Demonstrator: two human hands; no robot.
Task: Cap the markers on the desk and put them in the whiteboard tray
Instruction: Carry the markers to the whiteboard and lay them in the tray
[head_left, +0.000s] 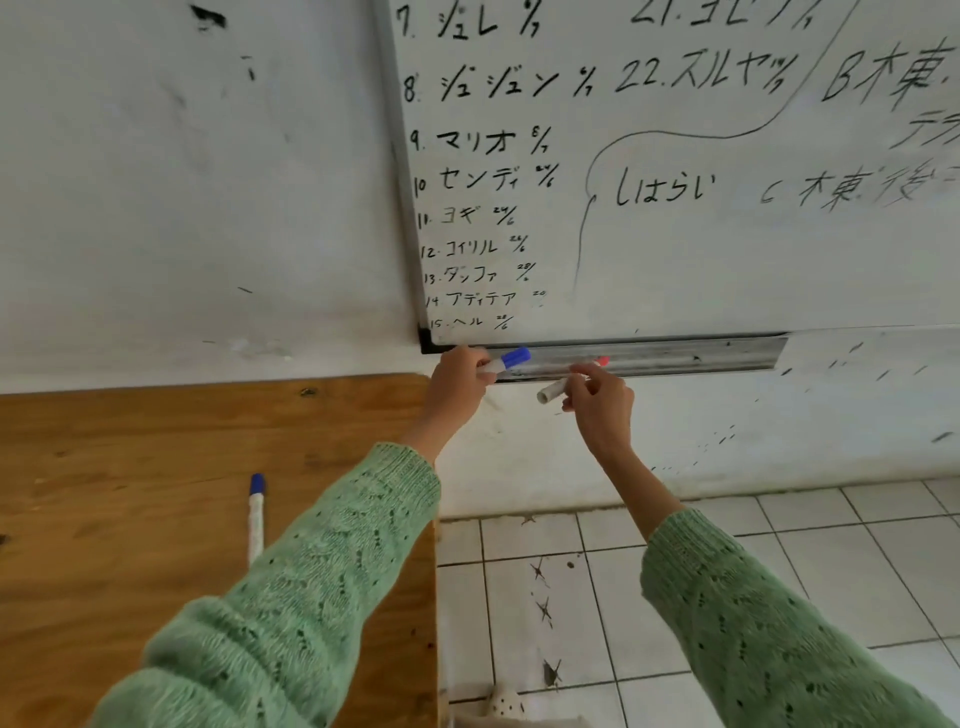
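My left hand (457, 387) grips a white marker with a blue cap (506, 360), its capped end resting at the left end of the metal whiteboard tray (675, 356). My right hand (602, 405) holds a white marker with a red cap (556, 389); the red tip touches the tray and the white tail points down-left. Another blue-capped marker (256, 514) lies on the wooden desk (130, 467), partly hidden by my left sleeve.
The whiteboard (675, 182), covered with black writing, hangs on a white wall above the tray. The desk's right edge runs below my left arm. White floor tiles (623, 597) with dark marks lie to the right of the desk.
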